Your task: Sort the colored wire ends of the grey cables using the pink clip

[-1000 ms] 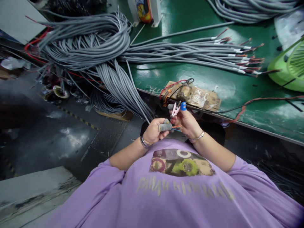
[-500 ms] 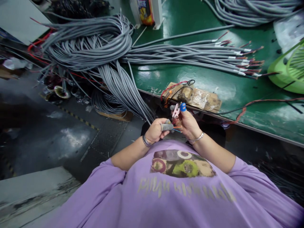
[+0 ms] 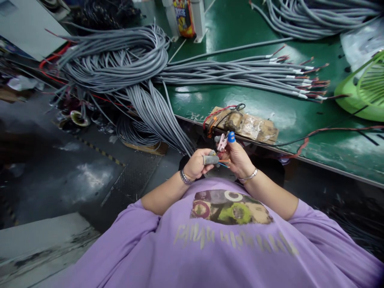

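My left hand [image 3: 196,164], in front of my body, is closed with grey covers on its thumb and finger. From the pinch stick out several thin orange and blue wires [image 3: 225,161], their ends pointing right. Close beside it, my right hand [image 3: 240,159] has a blue cover on the thumb and is closed on a small pink tool [image 3: 222,143] of a kind I cannot make out. Reddish wires lie just below the tool, between the hands. My right fingers are partly hidden behind the wires.
Grey cables [image 3: 120,60] lie coiled on the green table [image 3: 192,100], some hanging over its edge. Stripped cable ends [image 3: 309,82] spread to the right. A wooden block [image 3: 255,127] with dark and red leads sits at the edge. A green fan [image 3: 366,88] stands at right.
Both hands keep nearly the same place and grip. The table and its cables sit slightly lower at the back of the view, as the camera has tilted a little.
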`<act>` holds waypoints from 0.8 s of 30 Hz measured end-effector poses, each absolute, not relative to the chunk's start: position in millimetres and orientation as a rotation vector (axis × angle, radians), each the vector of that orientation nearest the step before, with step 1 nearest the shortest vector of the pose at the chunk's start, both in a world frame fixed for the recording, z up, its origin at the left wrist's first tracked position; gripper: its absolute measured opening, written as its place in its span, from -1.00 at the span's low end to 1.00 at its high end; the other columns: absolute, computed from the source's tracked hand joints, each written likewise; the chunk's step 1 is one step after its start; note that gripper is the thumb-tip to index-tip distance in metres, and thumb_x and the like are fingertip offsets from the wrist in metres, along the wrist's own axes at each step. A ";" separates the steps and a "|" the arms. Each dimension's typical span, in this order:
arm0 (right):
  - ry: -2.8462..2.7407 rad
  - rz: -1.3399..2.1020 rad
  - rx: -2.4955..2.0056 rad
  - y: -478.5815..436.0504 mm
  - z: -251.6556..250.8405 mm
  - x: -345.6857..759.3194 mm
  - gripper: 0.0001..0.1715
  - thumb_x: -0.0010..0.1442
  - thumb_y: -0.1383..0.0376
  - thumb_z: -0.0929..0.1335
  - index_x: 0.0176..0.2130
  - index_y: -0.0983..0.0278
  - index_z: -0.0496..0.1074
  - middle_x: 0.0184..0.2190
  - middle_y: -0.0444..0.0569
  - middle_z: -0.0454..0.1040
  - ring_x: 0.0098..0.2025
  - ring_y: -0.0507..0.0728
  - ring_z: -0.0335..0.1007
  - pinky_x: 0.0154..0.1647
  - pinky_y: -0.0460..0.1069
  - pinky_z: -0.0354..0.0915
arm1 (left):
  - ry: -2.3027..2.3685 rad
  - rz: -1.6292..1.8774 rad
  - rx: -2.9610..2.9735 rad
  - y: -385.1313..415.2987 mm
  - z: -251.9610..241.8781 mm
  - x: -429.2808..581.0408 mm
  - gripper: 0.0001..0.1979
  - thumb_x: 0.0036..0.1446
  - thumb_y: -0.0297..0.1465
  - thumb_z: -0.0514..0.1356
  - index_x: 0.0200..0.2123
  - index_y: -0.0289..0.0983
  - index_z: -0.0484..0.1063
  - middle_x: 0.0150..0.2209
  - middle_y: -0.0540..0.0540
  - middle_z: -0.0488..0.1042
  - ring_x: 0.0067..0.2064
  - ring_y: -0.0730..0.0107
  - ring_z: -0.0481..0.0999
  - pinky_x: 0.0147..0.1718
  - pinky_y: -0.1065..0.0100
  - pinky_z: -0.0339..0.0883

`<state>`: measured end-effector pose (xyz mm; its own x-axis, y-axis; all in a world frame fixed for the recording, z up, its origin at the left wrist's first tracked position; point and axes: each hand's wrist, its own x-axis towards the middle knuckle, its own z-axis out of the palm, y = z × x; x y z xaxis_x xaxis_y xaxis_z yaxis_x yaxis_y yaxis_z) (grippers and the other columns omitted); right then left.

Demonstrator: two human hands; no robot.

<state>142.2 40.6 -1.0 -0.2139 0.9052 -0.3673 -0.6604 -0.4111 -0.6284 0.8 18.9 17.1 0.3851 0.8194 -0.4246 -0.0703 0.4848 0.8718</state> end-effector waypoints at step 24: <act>-0.548 1.896 -0.834 38.9 -2.4 153.0 -0.39 -0.04 -0.21 0.46 -0.35 0.27 0.51 -0.53 -0.13 0.42 -0.56 -0.04 0.20 -0.59 -0.11 0.21 | 1.071 0.859 0.769 -10.7 25.0 13.1 -0.63 -0.11 -0.14 0.35 -0.51 -0.29 0.33 -0.70 0.07 0.36 -0.75 0.61 0.20 -0.77 0.52 -0.05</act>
<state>153.0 38.9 -2.4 -0.3077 0.8975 -0.3160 -0.5907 -0.4405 -0.6761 13.1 -10.7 25.0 0.2372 0.8792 -0.4132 -0.2124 0.4620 0.8611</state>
